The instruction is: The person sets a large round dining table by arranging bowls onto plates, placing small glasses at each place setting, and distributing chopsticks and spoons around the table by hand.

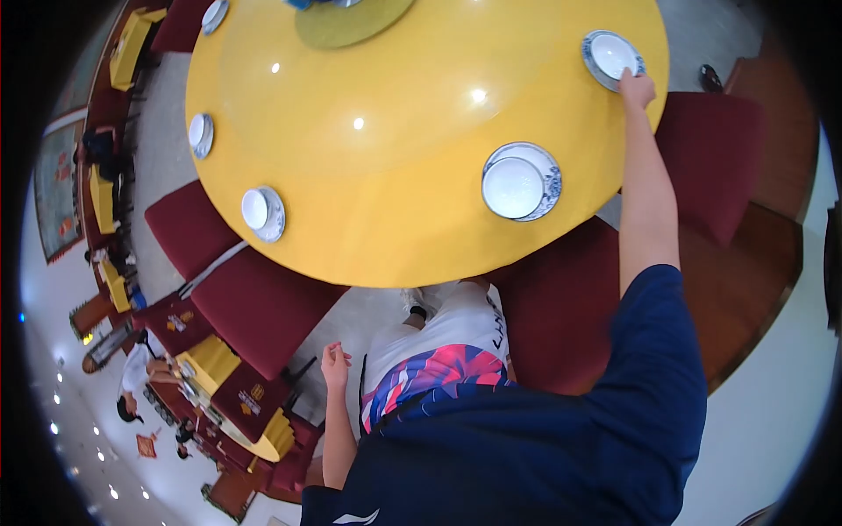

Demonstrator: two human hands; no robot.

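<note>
At the right side of the round yellow table (395,237), my right hand (638,89) has its fingers closed on the rim of a white bowl (612,54). That bowl rests on a blue-and-white patterned plate (596,77). Nearer to me a second white bowl (513,188) sits on its own patterned plate (550,167). My left hand (336,364) hangs beside my white shorts, away from the table, with its fingers curled; whether anything small is in them is not clear.
More bowls on plates stand along the left edge, one at the lower left (255,209). A round centre turntable (355,26) is at the top. Dark red chairs (561,307) surround the table. People and other tables appear at far left.
</note>
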